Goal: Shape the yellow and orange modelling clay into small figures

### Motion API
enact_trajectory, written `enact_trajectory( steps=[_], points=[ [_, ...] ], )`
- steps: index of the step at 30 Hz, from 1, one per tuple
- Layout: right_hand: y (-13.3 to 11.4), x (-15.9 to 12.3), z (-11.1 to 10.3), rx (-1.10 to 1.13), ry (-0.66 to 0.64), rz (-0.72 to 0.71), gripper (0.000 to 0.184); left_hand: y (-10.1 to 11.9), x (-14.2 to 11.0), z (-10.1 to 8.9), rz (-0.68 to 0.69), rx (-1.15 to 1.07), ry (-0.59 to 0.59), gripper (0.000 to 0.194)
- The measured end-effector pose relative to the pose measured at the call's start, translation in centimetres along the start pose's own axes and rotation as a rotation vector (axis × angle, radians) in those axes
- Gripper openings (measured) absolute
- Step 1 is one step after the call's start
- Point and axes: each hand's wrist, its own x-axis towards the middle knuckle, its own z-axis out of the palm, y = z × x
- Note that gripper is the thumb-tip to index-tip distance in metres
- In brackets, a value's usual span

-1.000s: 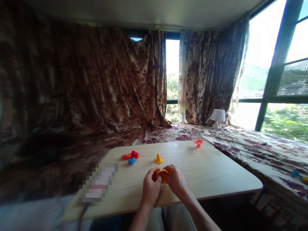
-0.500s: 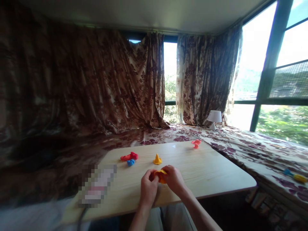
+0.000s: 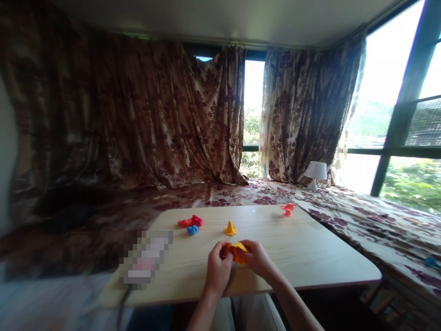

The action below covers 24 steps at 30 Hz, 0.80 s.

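Both of my hands pinch a small orange lump (image 3: pixel 237 251) just above the near part of the light wooden table (image 3: pixel 310 257). My left hand (image 3: pixel 217 271) grips its left side with curled fingers. My right hand (image 3: pixel 259 261) grips its right side, fingers closed on it. A small yellow cone (image 3: pixel 229 228) stands on the table a little beyond my hands.
A red piece (image 3: pixel 189 221) and a small blue piece (image 3: pixel 192 230) lie at the table's far left. A red-pink piece (image 3: pixel 287 209) sits at the far right. A blurred-out object (image 3: pixel 144 258) lies on the left. A white lamp (image 3: pixel 315 174) stands on the floral-covered ledge (image 3: pixel 361 216) before the curtains.
My hands have stayed together on the orange lump, working it slightly. The view has shifted a little to the left and up.
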Motion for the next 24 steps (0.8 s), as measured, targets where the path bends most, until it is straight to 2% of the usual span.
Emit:
enact_trajectory(
  steps=[7,12,15,19,24],
  points=[
    [0.5,0.0,0.6,0.015,0.059,0.050,0.022,0.3,-0.2,0.0,0.002,0.000,-0.012,0.014],
    [-0.1,-0.8,-0.3,0.054,0.070,0.024,0.020,-0.1,0.0,0.1,-0.017,-0.007,0.021,0.014],
    [0.0,-0.9,-0.6,0.056,0.109,0.022,0.020,0.0,-0.1,0.2,-0.022,-0.022,0.001,0.017],
    [0.6,-0.4,0.2,0.115,0.145,0.011,0.021,0.9,-0.3,-0.1,-0.033,-0.051,-0.057,0.029],
    [1.7,0.0,1.6,0.235,0.213,0.016,0.024,1.0,-0.2,-0.6,-0.093,-0.035,-0.028,0.042]
  ],
)
